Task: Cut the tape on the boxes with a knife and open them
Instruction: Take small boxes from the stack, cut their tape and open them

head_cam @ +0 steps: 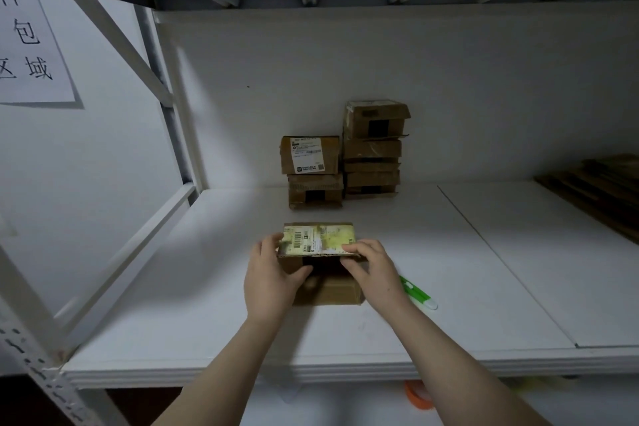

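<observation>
My left hand [268,282] grips the left end of the box [328,290], fingers curled over its upper corner and thumb across the front wall. My right hand [371,270] pinches the front edge of the lid [321,239], fingers on top and thumb beneath, as far as I can tell. The lid, bearing a yellowed label, stands slightly raised off the front wall, with a dark gap under it; I judge the tape here already cut and the opening step in hand. The box sits near the front middle of the shelf [484,270], squarely before me. The knife [420,297], green and white, lies on the shelf just right of the box, partly hidden behind my right wrist; I cannot tell whether its blade is out. Against the back wall stand a low stack [313,169] and a tall stack [373,149] of boxes, side by side, well apart from the box in hand. Flat cardboard [594,183] lies at the far right. Risks: if a strip of tape holds at one side, pulling the lid may tear it or lift the whole box, since my left hand steadies only one end; a jerk of my right wrist may knock the knife toward the shelf edge, or meet the blade should it be exposed.
</observation>
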